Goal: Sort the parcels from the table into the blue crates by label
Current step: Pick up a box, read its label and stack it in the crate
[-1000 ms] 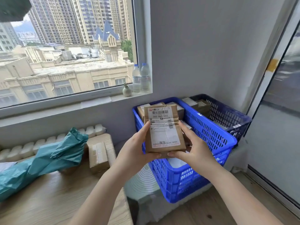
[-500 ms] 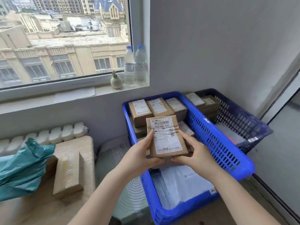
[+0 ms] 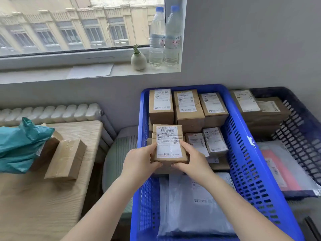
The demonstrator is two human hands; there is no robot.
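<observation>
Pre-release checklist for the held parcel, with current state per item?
1. Grip: left hand and right hand both hold the held parcel at its near corners: ok.
2. Position: parcel is over the bright blue crate, inside its rim: ok.
3. Label up and facing the camera: ok.
4. Label match with this crate: print too small to read: cannot tell.
5. Landing spot: the front left slot under the parcel is hidden by parcel and hands: cannot tell.
6. Neighbours: stacked boxes behind and small parcels to the right sit close; contact cannot tell.
</observation>
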